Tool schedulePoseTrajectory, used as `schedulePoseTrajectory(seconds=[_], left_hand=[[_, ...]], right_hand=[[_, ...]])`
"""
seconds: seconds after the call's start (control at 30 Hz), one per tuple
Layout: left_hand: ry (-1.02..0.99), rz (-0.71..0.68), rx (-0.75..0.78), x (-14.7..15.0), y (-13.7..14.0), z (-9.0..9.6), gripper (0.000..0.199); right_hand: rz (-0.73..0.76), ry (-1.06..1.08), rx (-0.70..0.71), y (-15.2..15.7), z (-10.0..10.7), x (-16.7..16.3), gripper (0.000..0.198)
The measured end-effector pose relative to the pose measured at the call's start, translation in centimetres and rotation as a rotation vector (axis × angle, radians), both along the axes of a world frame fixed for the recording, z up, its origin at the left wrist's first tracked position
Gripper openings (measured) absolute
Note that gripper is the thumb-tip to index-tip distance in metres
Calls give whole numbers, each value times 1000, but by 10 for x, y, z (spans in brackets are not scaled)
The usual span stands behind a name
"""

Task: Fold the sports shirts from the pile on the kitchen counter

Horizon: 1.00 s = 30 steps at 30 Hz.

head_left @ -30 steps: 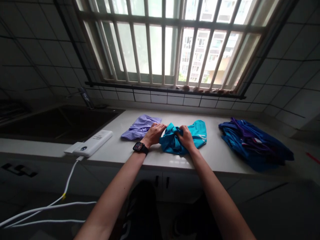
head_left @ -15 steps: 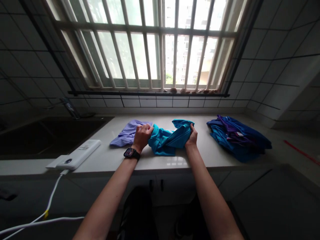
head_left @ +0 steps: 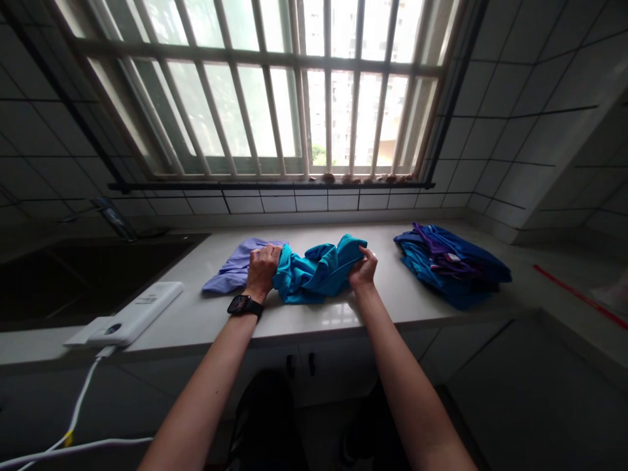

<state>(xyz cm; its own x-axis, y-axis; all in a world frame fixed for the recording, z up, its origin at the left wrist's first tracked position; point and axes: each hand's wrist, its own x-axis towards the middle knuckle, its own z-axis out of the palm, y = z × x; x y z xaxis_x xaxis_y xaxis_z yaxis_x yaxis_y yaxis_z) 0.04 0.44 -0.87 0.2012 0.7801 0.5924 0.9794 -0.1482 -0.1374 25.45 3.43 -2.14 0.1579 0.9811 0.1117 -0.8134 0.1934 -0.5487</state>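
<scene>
A crumpled teal garment (head_left: pixel 314 271) lies across the white countertop (head_left: pixel 314 320) between my hands; its exact kind cannot be made out. My left hand (head_left: pixel 263 268), with a black watch (head_left: pixel 244 305) on the wrist, is closed on the garment's left end. At the other end, my right hand (head_left: pixel 363 267) pinches the cloth with the thumb on top. Behind and left of my left hand lies a lilac cloth (head_left: pixel 230 268), partly covered by that hand. To the right rests a pile of blue and purple clothes (head_left: pixel 451 265), apart from my right hand.
A white power strip (head_left: pixel 140 314) with a white cable (head_left: pixel 81 392) sits at the counter's front left. Beyond it is a dark sink (head_left: pixel 73 275) with a faucet (head_left: pixel 115 219). A barred window (head_left: pixel 265 118) rises behind. Red tape (head_left: pixel 579 294) marks the right side.
The teal cloth's right part has bunched and folded over differently between my hands. Both hands keep hold of it. The whole view has shifted slightly, with things appearing further left.
</scene>
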Motion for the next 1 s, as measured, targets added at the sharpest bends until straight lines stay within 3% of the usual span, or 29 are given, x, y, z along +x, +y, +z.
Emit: schedulePoseTrajectory(seconds=[0.17, 0.37, 1.0], left_hand=[[-2, 26, -55, 2, -1, 3, 30], [17, 28, -27, 0, 2, -1, 28], [2, 19, -34, 3, 3, -2, 34]], right_hand=[[100, 55, 3, -8, 6, 0, 31], [47, 52, -8, -3, 1, 0, 36], [-27, 29, -61, 0, -1, 1, 18]])
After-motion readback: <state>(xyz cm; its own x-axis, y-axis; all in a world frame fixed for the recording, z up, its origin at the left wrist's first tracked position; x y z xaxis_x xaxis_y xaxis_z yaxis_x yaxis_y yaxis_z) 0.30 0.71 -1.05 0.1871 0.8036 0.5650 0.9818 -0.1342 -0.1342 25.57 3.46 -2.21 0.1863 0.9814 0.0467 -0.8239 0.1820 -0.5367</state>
